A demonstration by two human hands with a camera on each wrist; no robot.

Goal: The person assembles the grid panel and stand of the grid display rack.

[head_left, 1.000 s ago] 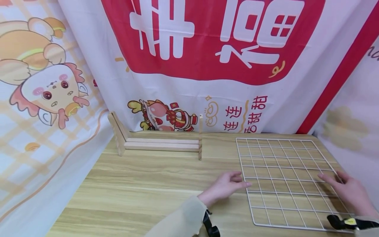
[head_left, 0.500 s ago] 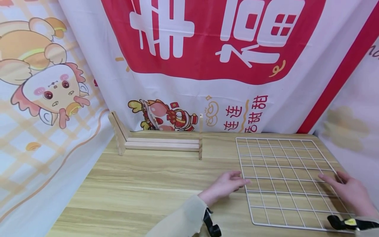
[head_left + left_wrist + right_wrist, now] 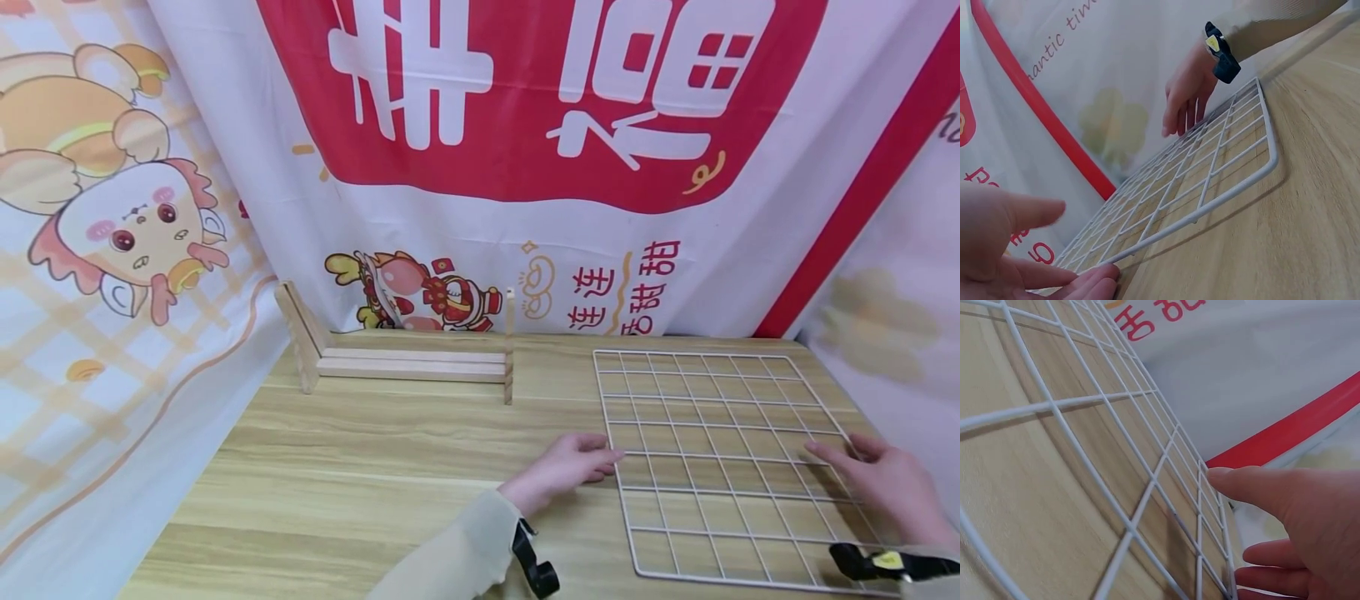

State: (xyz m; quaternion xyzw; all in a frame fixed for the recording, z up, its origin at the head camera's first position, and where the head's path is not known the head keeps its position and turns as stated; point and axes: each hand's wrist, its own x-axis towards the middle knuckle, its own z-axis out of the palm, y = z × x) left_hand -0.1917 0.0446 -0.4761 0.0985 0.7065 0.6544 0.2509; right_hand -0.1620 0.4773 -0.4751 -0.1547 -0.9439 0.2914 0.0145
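A white wire grid panel [image 3: 720, 457] lies on the right part of the wooden table, a narrow shadow under its near edge in the left wrist view. My left hand [image 3: 564, 468] is at the panel's left side. In the left wrist view its fingertips [image 3: 1100, 278] touch the edge wire from outside, and the thumb stands apart from the wire. At the opposite side is my right hand [image 3: 885, 483], its thumb [image 3: 1229, 481] over the panel and its fingers relaxed beside the outer edge. Neither hand is curled round the wire.
A low wooden frame [image 3: 412, 367] with two upright ends stands at the back left of the table [image 3: 337, 492]. Printed cloths, such as the red and white one [image 3: 465, 187], hang behind and along both sides.
The grid panel has slid slightly left. My left hand has drawn back a little to the left, its thumb now near the edge wire; my right hand has hardly moved.
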